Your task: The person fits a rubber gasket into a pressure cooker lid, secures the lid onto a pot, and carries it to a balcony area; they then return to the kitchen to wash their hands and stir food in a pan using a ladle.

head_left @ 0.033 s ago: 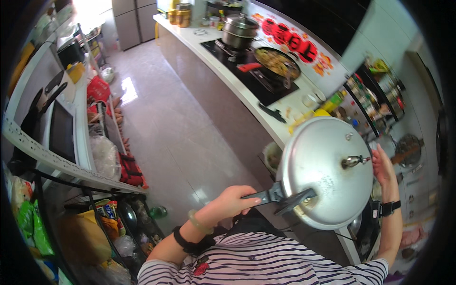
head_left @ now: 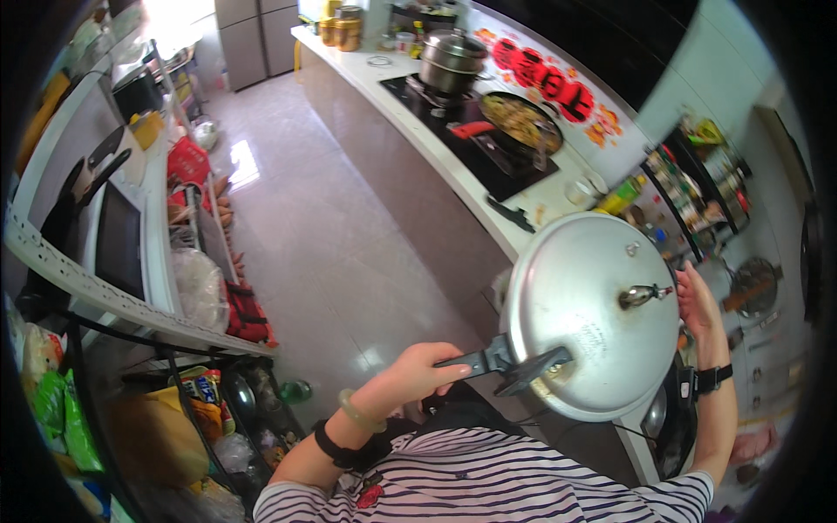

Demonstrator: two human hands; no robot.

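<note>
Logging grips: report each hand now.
Left hand: closed on the black handle of the pressure cooker.
Right hand: at the cooker's right side; closure unclear.

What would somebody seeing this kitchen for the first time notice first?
Most likely the big silver pressure cooker at lower right, its black handle gripped by the left hand, with the right hand at its opposite side. Next, perhaps, the bright red round decorations on the wall, upper right of centre. Below them, on the black cooktop, a red-handled pan holds food beside a steel pot.
</note>
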